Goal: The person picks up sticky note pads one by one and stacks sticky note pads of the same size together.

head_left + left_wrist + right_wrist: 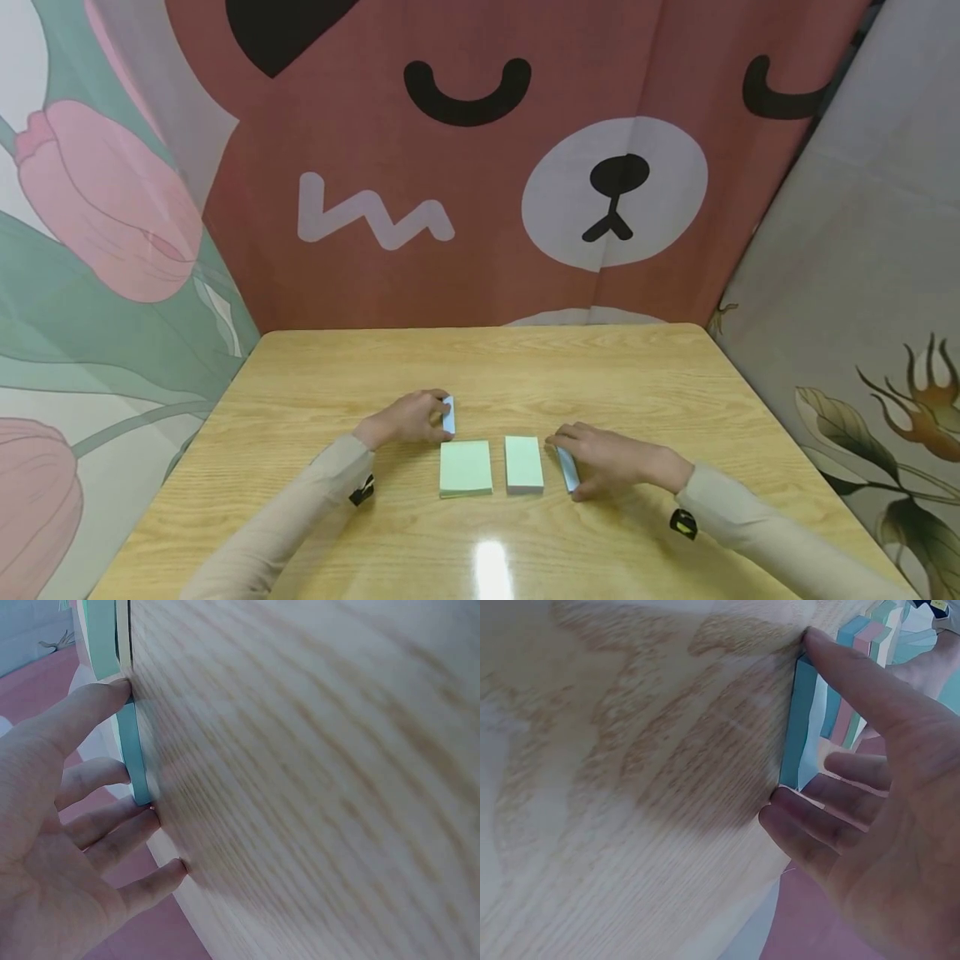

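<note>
My left hand (408, 417) holds a small light-blue sticky note pad (448, 417) by its ends, the thumb at the near end and fingertips at the far one. In the left wrist view, this blue pad (133, 750) lies low against the table, seen edge-on. On the other side, my right hand (615, 457) grips a second blue sticky note pad (567, 471) the same way; its thick edge shows in the right wrist view. Between the hands lie a square pale-green sticky note pad (465, 468) and a narrower green-topped stack of pads (523, 461).
The right wrist view shows blue, pink and green layers in the narrower stack (855, 675). All of it lies on a wood-grain table (480, 367). A bear-print curtain (465, 275) hangs behind, with floral cloths at both sides.
</note>
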Action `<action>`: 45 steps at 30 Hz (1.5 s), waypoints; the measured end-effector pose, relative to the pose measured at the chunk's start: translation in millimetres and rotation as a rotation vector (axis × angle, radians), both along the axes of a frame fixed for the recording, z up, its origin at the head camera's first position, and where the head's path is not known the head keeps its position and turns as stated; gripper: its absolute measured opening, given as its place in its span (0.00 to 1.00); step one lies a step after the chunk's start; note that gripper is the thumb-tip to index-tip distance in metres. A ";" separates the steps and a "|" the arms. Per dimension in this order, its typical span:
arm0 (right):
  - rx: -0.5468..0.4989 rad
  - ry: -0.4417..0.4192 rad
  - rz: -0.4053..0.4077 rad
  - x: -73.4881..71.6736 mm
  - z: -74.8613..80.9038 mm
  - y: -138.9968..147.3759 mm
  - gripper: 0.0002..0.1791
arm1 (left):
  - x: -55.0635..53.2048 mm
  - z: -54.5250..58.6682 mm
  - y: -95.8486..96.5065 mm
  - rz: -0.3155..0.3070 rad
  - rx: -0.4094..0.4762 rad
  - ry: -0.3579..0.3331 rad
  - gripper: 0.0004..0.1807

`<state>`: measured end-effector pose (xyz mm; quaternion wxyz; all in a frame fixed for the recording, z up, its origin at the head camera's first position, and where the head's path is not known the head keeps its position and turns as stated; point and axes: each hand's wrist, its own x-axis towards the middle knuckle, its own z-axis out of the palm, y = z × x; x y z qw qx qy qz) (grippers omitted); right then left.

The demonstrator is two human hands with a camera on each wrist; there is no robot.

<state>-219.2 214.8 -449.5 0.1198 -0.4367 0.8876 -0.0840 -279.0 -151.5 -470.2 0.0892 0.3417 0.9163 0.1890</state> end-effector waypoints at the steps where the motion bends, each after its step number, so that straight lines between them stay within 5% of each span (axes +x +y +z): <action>1: 0.004 -0.002 -0.007 0.1 -0.1 0.4 0.45 | -0.1 0.1 0.1 0.000 -0.003 -0.002 0.25; 10: 0.002 -0.022 -0.032 2.1 -1.3 6.6 0.48 | 0.0 1.2 -0.6 -0.014 0.007 0.000 0.20; 24: -0.037 0.013 -0.019 3.4 -9.4 16.7 0.47 | 3.0 5.9 -0.4 0.022 0.016 -0.043 0.29; 36: -0.065 0.067 -0.006 6.5 -12.7 17.5 0.43 | 1.0 -1.0 -1.4 0.036 0.024 -0.036 0.30; 45: -0.067 0.050 -0.067 5.4 -19.1 17.6 0.47 | 2.8 2.8 -0.8 0.031 0.030 -0.024 0.29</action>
